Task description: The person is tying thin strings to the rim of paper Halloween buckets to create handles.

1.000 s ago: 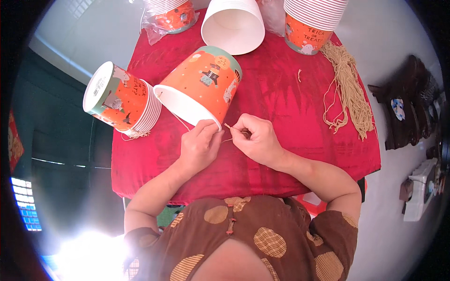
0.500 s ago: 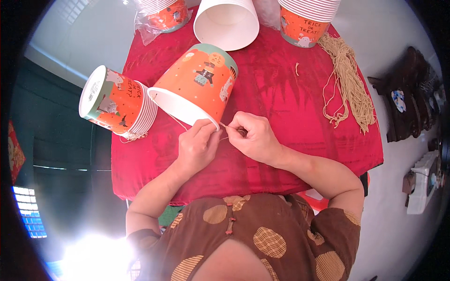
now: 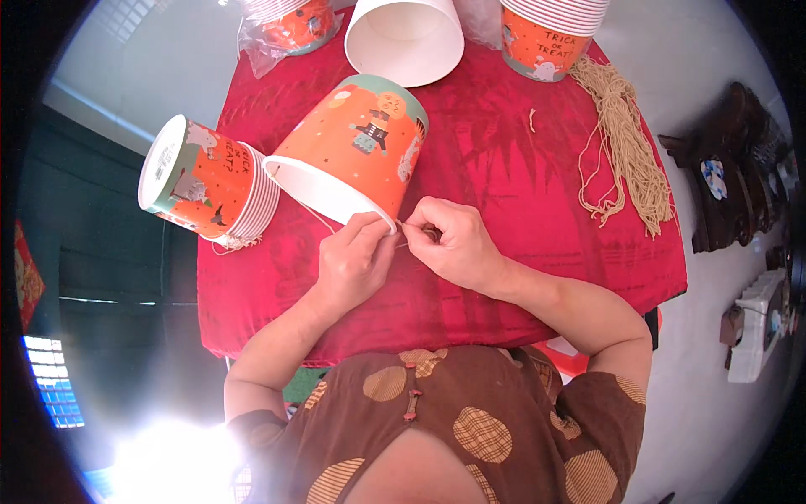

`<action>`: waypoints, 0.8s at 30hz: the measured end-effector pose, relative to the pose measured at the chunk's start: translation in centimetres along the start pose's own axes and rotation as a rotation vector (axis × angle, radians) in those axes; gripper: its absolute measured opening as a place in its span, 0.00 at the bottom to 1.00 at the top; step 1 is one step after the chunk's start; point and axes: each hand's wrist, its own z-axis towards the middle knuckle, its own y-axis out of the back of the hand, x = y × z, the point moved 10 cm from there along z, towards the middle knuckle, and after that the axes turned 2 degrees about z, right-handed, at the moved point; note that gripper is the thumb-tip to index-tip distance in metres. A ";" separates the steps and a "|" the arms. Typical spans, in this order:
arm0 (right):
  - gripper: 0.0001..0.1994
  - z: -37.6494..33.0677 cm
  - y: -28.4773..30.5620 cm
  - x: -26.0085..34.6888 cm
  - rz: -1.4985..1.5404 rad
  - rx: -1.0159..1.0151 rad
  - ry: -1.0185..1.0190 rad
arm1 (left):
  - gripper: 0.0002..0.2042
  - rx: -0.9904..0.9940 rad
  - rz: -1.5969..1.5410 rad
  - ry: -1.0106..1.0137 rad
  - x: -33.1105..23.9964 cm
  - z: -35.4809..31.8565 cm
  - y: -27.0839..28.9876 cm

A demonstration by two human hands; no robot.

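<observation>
An orange paper bucket [image 3: 346, 143] with cartoon figures and a green base lies tilted on its side, its white opening toward me. My left hand [image 3: 357, 260] is closed on the near end of its rim. A thin tan string [image 3: 311, 214] runs from a hole at the left of the rim down toward that hand. Right beside the same rim, my right hand [image 3: 449, 246] pinches the string's end close to the bucket's edge. The fingertips nearly meet there, and a knot, if any, is too small to make out.
Nested orange buckets [image 3: 210, 181] lie at the left. At the back stand a bagged stack [image 3: 294, 34], a white-lined bucket [image 3: 405, 42] and another stack [image 3: 546, 42]. A bundle of tan strings [image 3: 625, 143] hangs over the right of the red tablecloth [image 3: 504, 176].
The bucket has turned very slightly, and my right hand has edged up a little. Both hands keep their grips at the rim.
</observation>
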 end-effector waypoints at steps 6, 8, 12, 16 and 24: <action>0.04 0.0 0.0 -0.7 0.035 -0.004 -0.049 | 0.11 0.019 0.014 -0.007 -0.2 0.2 -0.4; 0.03 0.1 0.3 -0.7 0.029 -0.045 -0.018 | 0.11 0.024 0.023 -0.001 -0.1 0.2 -0.7; 0.03 0.3 -0.2 -0.8 0.028 -0.022 -0.046 | 0.11 0.011 0.069 0.009 0.0 0.1 -0.5; 0.04 -0.1 0.4 -1.1 -0.072 -0.050 -0.129 | 0.11 0.040 0.111 0.016 -0.2 0.3 -0.8; 0.05 0.2 0.7 -0.5 -0.204 -0.064 -0.149 | 0.12 0.077 0.122 -0.036 -1.1 0.3 -1.1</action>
